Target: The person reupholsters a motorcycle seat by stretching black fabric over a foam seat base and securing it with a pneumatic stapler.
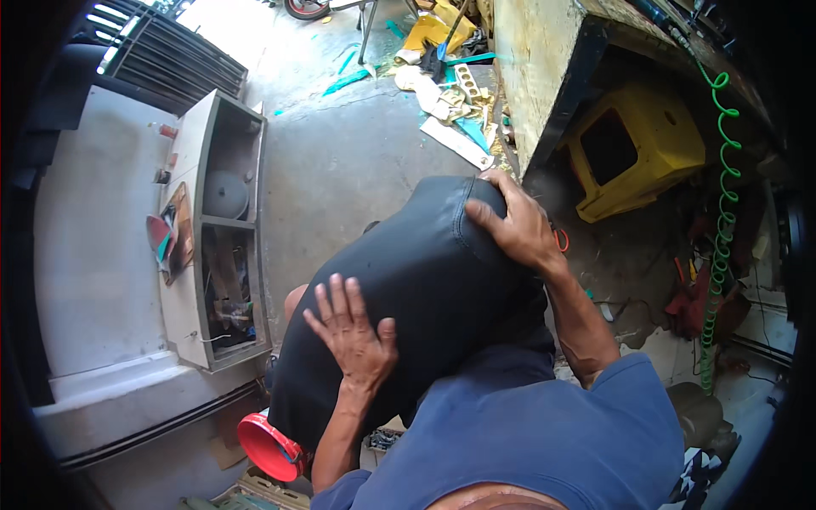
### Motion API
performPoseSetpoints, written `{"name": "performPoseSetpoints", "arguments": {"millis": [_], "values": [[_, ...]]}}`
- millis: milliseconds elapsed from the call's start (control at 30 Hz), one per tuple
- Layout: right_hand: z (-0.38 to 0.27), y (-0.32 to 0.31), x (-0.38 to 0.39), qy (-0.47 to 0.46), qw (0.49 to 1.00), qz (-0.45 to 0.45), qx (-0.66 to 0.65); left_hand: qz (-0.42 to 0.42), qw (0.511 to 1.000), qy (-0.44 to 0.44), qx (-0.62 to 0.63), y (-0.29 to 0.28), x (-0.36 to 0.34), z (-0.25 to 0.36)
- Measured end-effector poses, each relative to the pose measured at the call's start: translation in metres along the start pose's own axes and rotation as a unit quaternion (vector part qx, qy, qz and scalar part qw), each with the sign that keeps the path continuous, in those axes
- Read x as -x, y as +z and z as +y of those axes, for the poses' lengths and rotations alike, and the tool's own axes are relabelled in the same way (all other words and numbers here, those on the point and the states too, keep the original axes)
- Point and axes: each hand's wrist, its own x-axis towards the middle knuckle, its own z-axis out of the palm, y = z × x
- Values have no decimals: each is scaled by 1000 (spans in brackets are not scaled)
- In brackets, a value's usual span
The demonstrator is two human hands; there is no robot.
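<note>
nearest, a plain navy-blue fabric shirt [527,433] fills the lower edge, and just in front of it lies a large, rounded, matte black leather-like cushion [425,263] with a stitched seam near its far end. the left hand [353,336] is laid flat over the cushion's near left part, palm down, fingers spread and thumb apart. at the far end, the right hand [514,225] rests beside the seam, its thumb held apart and its other fingers reaching over the edge; whether they pinch the material i cannot tell. just beside the cushion's lower left end is a tilted, round red plastic bucket [265,455]. farther left stands an open-fronted, pale grey cabinet [180,314], with a round grey disc [225,196] in its far compartment. on the right hangs a coiled bright green hose [728,183], and a yellow boxy shell with a squarish opening [671,140] sits beside a worn cream wooden panel [540,68]. beyond, a heap of yellow, white and teal scraps [446,93] covers part of the grey concrete floor [331,161], with a dark wheel with a red rim [308,8] at the top edge.
</note>
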Motion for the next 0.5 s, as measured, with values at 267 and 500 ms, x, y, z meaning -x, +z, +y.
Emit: {"name": "performPoseSetpoints", "arguments": {"millis": [267, 500], "values": [[-22, -1, -3, -91, 978, -45, 182, -175, 934, 255, 176, -8, -146, 28], [-29, 15, -15, 9, 992, -9, 127, -524, 660, 227, 489, 65, -236, 33]]}}
